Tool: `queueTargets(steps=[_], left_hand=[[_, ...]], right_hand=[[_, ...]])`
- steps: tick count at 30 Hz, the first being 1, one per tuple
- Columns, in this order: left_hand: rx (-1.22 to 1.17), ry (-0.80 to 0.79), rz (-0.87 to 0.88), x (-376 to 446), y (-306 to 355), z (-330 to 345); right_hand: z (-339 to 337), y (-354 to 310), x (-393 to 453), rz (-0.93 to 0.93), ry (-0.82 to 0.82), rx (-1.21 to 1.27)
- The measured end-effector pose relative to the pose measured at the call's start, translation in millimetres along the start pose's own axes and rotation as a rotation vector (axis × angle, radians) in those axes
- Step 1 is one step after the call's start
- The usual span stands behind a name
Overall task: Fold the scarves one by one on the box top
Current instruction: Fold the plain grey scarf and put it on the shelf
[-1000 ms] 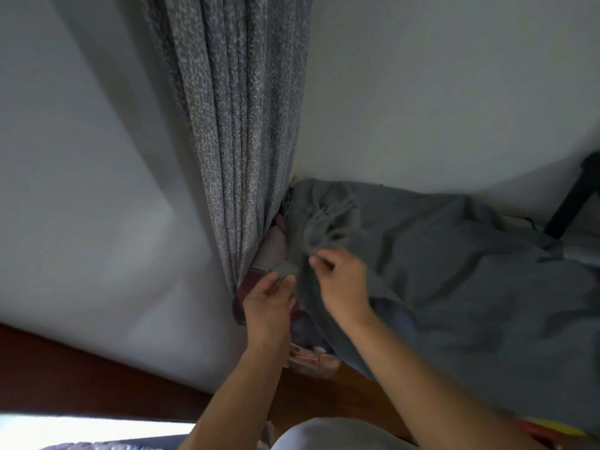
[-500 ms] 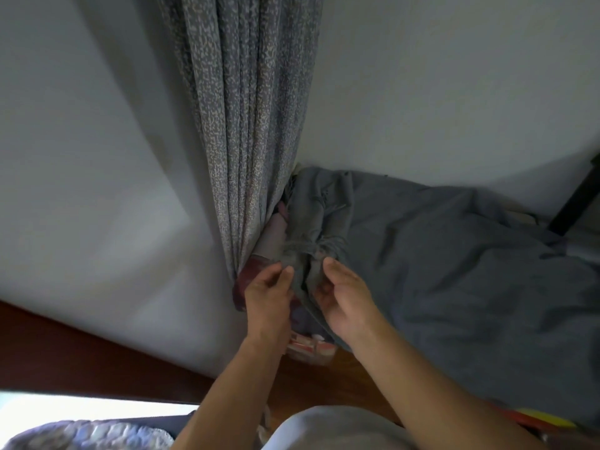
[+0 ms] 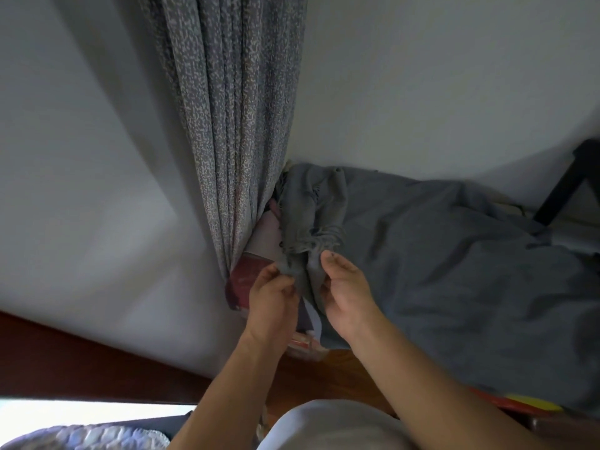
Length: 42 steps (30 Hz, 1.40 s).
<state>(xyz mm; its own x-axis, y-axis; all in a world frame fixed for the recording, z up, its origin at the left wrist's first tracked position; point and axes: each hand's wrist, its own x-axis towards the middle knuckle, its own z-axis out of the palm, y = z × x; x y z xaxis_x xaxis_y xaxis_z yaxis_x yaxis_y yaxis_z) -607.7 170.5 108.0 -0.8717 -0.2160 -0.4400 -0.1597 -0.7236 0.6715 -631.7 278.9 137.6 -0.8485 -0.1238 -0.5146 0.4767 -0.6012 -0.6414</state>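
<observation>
Large grey woven scarf [image 3: 454,287] lies spread over the box top. Both hands, left [image 3: 271,306] and right [image 3: 345,297], now pinch its fringed corner, newly gathered; first fold appears under way.

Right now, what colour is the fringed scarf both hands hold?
Plain grey fringed scarf, clearest in the head view.

A big grey scarf [image 3: 454,271] lies spread over a box [image 3: 242,280], and only the box's dark red corner shows. The left hand [image 3: 271,303] pinches the scarf's fringed end, and the right hand [image 3: 345,295] holds the same end just beside it. The two hands are close together. A speckled grey curtain [image 3: 233,125] hangs down the white wall [image 3: 438,76] and touches the box. Below is a brown wooden floor [image 3: 311,375].
</observation>
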Motion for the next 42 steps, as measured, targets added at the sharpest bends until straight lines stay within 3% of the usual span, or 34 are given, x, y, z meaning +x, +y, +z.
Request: queueTargets(steps=[5,8,13,17,20,24,26,31,37,42], left_hand=[[-0.069,0.057,-0.122,0.5,-1.3,9.5],[-0.015,0.109,-0.028,2.4,-3.6,8.8],[0.335,0.185,0.263,-3.4,-1.7,-1.8],[0.27,0.116,0.23,-3.5,4.9,-11.3],[0.054,0.113,0.111,-5.0,8.9,-12.4],[-0.114,0.111,0.023,-14.1,10.9,-4.1],[-0.128,0.154,-0.017,-16.9,10.2,-0.2],[-0.081,0.132,-0.023,-24.9,6.7,11.2],[-0.048,0.094,-0.016,-36.8,7.9,16.2],[-0.041,0.087,-0.011,-39.9,10.8,15.2]], right_hand=[[3.9,10.4,1.5,-0.019,0.042,-0.024],[0.6,7.8,2.0,0.021,0.031,0.046],[0.4,10.0,-3.5,0.069,-0.019,-0.005],[-12.8,-13.3,6.2,0.008,0.085,0.034],[-24.3,-42.1,13.8,-0.146,0.188,0.116],[-11.9,-55.4,8.7,-0.578,0.374,-0.169],[3.1,-40.5,2.2,-0.615,0.328,-0.277],[12.6,20.5,0.6,-0.502,0.224,-0.576],[11.1,36.3,-4.1,-0.715,0.137,-0.723],[5.4,44.4,-6.3,-0.714,0.102,-0.737]])
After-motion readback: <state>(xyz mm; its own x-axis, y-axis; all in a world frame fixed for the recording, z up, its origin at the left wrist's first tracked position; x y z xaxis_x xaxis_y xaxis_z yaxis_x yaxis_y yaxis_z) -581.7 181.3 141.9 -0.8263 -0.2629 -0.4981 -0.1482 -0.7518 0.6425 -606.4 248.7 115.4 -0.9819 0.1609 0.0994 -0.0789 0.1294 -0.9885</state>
